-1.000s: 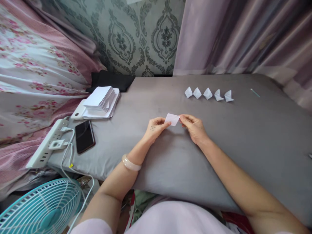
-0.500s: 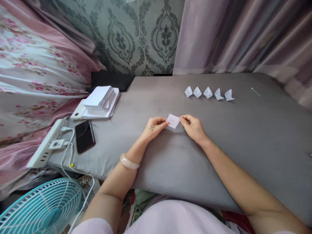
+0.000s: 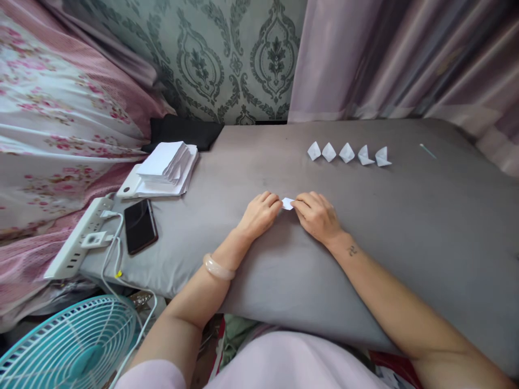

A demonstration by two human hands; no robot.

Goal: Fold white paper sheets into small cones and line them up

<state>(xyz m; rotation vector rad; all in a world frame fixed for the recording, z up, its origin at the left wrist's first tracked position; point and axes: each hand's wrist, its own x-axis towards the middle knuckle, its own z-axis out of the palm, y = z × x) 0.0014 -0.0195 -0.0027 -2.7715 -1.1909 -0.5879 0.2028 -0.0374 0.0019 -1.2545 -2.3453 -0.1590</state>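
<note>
Grey-covered surface point(image 3: 292, 270) before patterned wallpaper point(image 3: 235, 62). A small folded paper point(image 3: 287, 203) is between the left hand point(image 3: 260, 215) and right hand point(image 3: 318, 217), both pinching its opposite sides. Farther back, to the right, five paper shapes point(image 3: 347, 153) form a row; toward the left edge sit a paper stack point(image 3: 161, 162), phone point(image 3: 140, 227) and power strip point(image 3: 78, 242).
</note>
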